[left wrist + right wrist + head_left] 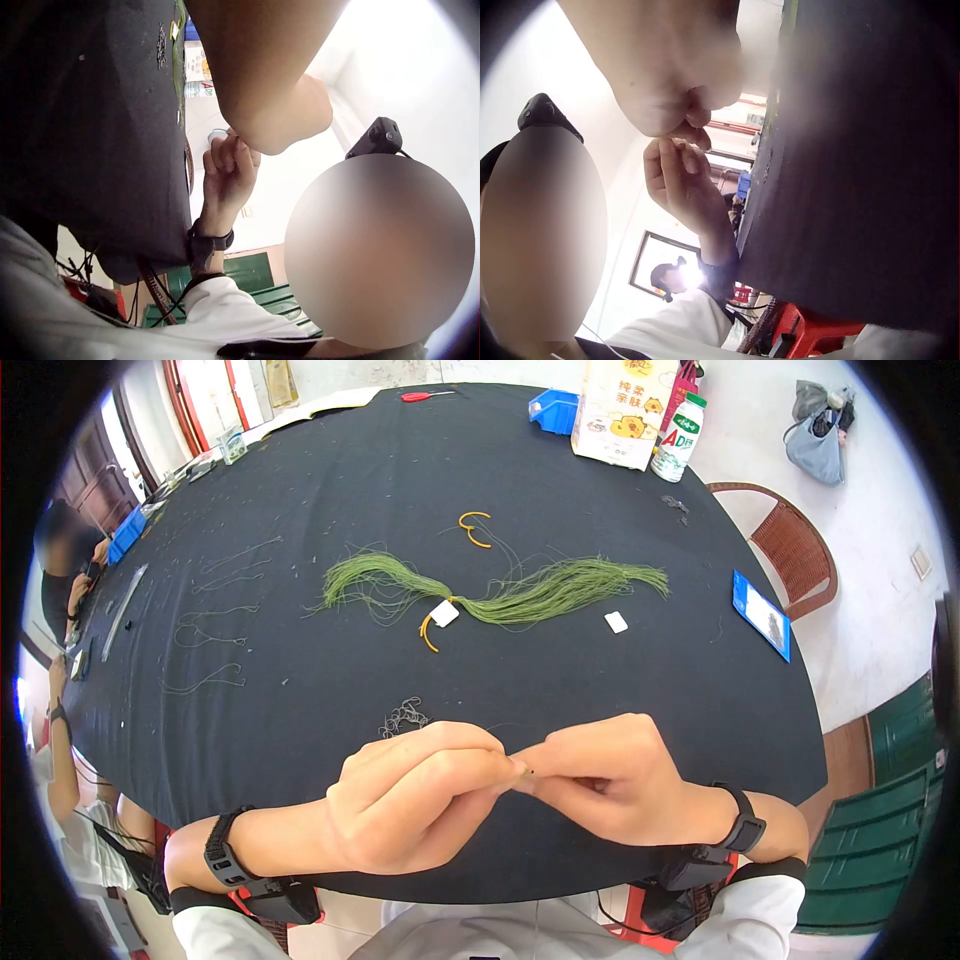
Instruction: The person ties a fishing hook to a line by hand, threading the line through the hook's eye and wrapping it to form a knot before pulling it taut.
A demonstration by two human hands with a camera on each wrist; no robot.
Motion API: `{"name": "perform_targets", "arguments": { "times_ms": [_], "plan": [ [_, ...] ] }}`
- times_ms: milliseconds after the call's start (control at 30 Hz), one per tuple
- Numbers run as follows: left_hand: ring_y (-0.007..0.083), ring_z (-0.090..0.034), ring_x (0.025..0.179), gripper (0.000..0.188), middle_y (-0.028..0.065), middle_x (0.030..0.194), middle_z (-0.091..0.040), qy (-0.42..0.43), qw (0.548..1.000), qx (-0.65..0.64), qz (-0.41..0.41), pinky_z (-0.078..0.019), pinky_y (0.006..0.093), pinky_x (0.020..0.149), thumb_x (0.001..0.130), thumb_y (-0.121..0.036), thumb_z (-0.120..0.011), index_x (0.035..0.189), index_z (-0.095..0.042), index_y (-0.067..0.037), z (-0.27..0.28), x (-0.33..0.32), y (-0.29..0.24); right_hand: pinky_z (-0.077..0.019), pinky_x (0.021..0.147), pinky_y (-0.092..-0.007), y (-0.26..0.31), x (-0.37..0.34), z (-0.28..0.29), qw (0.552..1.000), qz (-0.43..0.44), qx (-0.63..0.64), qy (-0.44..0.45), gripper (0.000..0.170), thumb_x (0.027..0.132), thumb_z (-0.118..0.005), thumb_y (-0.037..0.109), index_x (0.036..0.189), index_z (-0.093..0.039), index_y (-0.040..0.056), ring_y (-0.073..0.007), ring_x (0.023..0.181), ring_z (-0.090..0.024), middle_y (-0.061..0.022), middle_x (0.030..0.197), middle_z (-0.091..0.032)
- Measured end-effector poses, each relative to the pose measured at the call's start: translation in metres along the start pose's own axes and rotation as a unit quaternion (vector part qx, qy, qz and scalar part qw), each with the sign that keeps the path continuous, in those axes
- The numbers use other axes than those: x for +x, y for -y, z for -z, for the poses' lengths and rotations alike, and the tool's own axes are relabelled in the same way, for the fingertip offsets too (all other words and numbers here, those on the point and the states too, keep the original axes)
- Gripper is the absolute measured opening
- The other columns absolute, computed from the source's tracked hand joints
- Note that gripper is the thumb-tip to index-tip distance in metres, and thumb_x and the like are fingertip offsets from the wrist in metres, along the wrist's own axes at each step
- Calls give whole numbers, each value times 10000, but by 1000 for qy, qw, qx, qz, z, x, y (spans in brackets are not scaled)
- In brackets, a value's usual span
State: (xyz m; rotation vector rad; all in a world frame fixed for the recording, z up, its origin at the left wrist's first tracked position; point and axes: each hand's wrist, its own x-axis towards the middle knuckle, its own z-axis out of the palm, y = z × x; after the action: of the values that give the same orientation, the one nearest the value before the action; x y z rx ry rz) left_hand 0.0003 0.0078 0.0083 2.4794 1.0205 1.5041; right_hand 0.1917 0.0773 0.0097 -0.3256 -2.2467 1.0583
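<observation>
Above the near edge of the black-covered table, my left hand (425, 795) and right hand (620, 780) meet at the fingertips. Both pinch at a tiny dark piece (531, 772), mostly hidden by the fingers; I cannot tell its kind. In the left wrist view, the right hand (229, 172) appears beyond the blurred left one. The right wrist view has the left hand (682, 184) with its fingers bent in toward the right thumb and fingers. Just past the left knuckles lies a tangle of thin dark loops (405, 715).
Across the table's middle stretches a bundle of green threads (560, 590), tied near a white tag (443, 614). A yellow ring (475, 530) lies behind it. Loose thread loops (210, 630) lie left. A blue packet (762, 615) and white bottle (679, 440) stand right.
</observation>
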Motion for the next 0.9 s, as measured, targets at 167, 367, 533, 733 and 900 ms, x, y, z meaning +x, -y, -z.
{"name": "perform_targets", "arguments": {
  "times_ms": [167, 367, 533, 733, 900],
  "plan": [
    [177, -619, 609, 250, 152, 788, -626, -10, 1000, 25, -6, -492, 238, 498, 666, 161, -639, 891, -608, 56, -4, 1, 1, -435, 432, -295, 7, -3, -4, 982, 117, -151, -5, 140, 727, -674, 21, 858, -627, 4, -187, 493, -551, -63, 606, -524],
    [198, -604, 567, 248, 152, 769, -622, -1, 999, 17, -46, -491, 261, 478, 648, 152, -651, 873, -610, 56, -9, -4, 5, -356, 363, -260, 21, -6, 7, 941, 190, -271, -68, 241, 645, -693, -3, 882, -648, 6, -140, 430, -467, -26, 563, -470],
    [232, -610, 625, 216, 142, 792, -599, 18, 999, 9, -44, -520, 291, 512, 652, 91, -662, 860, -605, 75, -5, -2, 0, -437, 442, -294, 12, 2, 16, 963, 136, -218, -79, 235, 692, -688, -24, 920, -632, -10, -205, 508, -567, -66, 635, -574],
    [170, -619, 619, 282, 140, 811, -637, 10, 1000, -17, 6, -486, 236, 501, 657, 160, -644, 900, -619, 20, -3, 0, -2, -477, 504, -305, -2, 1, 11, 995, 52, -82, -25, 168, 773, -653, 7, 939, -636, 27, -246, 596, -632, -105, 731, -645],
    [218, -612, 617, 220, 145, 778, -613, -20, 998, -44, 33, -495, 261, 513, 682, 156, -641, 877, -590, 68, -5, 2, -4, -479, 505, -316, -2, 0, 6, 997, 42, -64, -1, 138, 776, -653, 21, 913, -634, 31, -242, 583, -625, -95, 710, -633]
  ]
}}
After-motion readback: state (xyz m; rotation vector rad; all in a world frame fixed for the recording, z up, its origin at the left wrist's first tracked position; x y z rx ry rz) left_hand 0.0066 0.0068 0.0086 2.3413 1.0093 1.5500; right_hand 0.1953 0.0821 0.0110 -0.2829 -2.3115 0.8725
